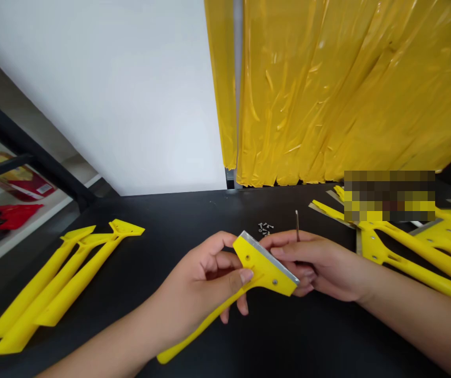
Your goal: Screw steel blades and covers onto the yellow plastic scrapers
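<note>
A yellow scraper (pixel 264 266) with a grey metal blade along its head is held above the black table, its handle slanting down to the lower left. My left hand (pixel 213 278) grips it where the handle meets the head, thumb on top. One hole shows near the upper end of the head, and a screw sits in the other hole. Behind the blade edge, my right hand (pixel 312 262) has its fingers curled, touching the head's far side. A thin metal tool (pixel 297 226) sticks up from the right hand. Small screws (pixel 265 229) lie in a loose group just beyond the hands.
Three yellow scraper handles (pixel 63 278) lie at the left of the black table (pixel 130 325). Several yellow scrapers with blades (pixel 414 268) are piled at the right. A white panel (pixel 130 94) and yellow plastic sheeting (pixel 307 94) stand behind. A shelf (pixel 63 207) is at the far left.
</note>
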A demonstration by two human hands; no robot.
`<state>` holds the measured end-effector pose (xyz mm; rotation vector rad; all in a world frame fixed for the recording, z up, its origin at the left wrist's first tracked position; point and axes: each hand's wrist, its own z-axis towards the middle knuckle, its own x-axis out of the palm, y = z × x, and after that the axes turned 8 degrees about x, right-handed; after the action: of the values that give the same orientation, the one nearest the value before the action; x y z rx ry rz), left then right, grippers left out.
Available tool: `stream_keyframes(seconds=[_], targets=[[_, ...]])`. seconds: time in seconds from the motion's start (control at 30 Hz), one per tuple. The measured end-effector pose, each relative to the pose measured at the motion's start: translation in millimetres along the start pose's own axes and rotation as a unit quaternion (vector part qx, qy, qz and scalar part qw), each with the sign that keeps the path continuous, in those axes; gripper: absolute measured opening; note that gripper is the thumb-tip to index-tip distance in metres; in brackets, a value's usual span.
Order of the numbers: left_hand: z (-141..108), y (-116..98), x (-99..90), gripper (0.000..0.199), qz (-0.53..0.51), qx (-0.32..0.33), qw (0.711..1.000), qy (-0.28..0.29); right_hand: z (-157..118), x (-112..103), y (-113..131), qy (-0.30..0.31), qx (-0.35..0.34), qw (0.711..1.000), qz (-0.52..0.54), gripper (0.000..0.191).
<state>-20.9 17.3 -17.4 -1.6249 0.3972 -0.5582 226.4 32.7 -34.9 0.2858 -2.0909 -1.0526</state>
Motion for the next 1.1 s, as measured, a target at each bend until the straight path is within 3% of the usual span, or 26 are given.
stream_keyframes(seconds=[0.1,0.17,0.27,0.37,0.47,0.53,0.57,0.6,0.67,0.8,0.93,1.03,1.1], targets=[[0.7,-1.6,0.3,0.023,0.002,0.014,1.000,-0.013,-1.2,2.7,4.2,-0.047,-0.011,0.999,-0.017,0.024],[3.0,-4.3,-0.2,0.023,0.005,0.025,0.999,-0.034,-1.2,4.2,8.5,-0.140,-0.045,0.988,-0.037,0.020],[6.9,-8.3,-2.1,0.024,0.012,0.026,0.997,-0.068,-2.0,3.4,15.0,-0.286,-0.123,0.942,-0.124,0.014],[8.5,-9.9,-4.2,0.024,0.018,0.026,0.995,-0.089,-6.3,-3.2,17.7,-0.349,-0.172,0.874,-0.289,0.025],[8.2,-9.8,-6.1,0.026,0.024,0.025,0.993,-0.114,-12.7,-11.9,16.4,-0.421,-0.149,0.765,-0.464,0.046],[7.8,-9.7,-7.4,0.026,0.032,0.019,0.991,-0.131,-16.5,-15.2,15.8,-0.467,-0.130,0.699,-0.527,0.047],[7.8,-9.7,-8.1,0.026,0.034,0.016,0.990,-0.139,-17.9,-15.7,16.3,-0.481,-0.132,0.680,-0.538,0.044],[7.9,-9.7,-8.7,0.027,0.034,0.014,0.989,-0.146,-19.2,-15.4,17.5,-0.487,-0.140,0.672,-0.540,0.038],[8.6,-9.5,-9.7,0.027,0.029,0.017,0.986,-0.162,-21.3,-12.6,21.7,-0.481,-0.169,0.684,-0.521,0.026],[10.9,-8.5,-11.4,0.025,0.001,0.036,0.981,-0.191,-25.6,-2.4,32.1,-0.491,-0.243,0.713,-0.438,0.027],[12.2,-7.1,-13.0,0.024,-0.034,0.039,0.977,-0.205,-28.2,2.1,36.0,-0.535,-0.274,0.673,-0.430,0.031],[12.1,-6.4,-13.2,0.024,-0.048,0.037,0.978,-0.201,-26.0,-2.1,34.1,-0.546,-0.254,0.636,-0.483,0.033],[11.7,-6.2,-12.6,0.023,-0.048,0.035,0.978,-0.201,-22.9,-6.0,31.9,-0.539,-0.240,0.627,-0.509,0.032]])
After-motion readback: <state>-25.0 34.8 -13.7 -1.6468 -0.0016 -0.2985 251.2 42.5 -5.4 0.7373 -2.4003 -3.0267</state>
